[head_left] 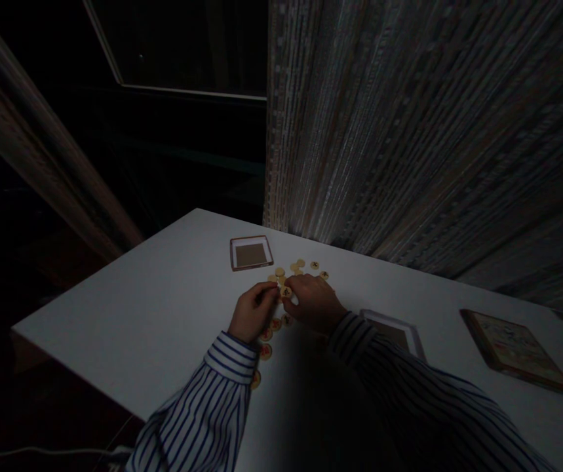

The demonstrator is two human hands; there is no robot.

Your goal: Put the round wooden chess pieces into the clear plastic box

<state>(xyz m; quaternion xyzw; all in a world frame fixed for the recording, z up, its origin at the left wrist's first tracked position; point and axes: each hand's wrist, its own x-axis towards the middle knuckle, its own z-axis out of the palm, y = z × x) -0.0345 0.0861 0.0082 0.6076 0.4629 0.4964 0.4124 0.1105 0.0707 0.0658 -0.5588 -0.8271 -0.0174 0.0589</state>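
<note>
Round wooden xiangqi pieces lie in a loose cluster on the white table, some with red characters and some with dark ones. My right hand (313, 298) is closed, its thumb and fingers on a xiangqi piece (286, 292) with a dark character. Close beside it, my left hand (252, 309) is bent with thumb and fingertips together at the pile; what they grip is hidden. Several pale pieces (280, 271) sit beyond my fingers. Red-marked pieces (265, 351) trail down next to my left wrist, and a dark-marked piece (314, 265) lies farther back.
An open shallow box (232, 257) stands toward the table's back edge. Another shallow tray (415, 337) is partly covered by my right sleeve. At the right lies a flat box with a printed picture (517, 347). A string curtain (360, 131) hangs behind the white table (163, 295). The light is dim.
</note>
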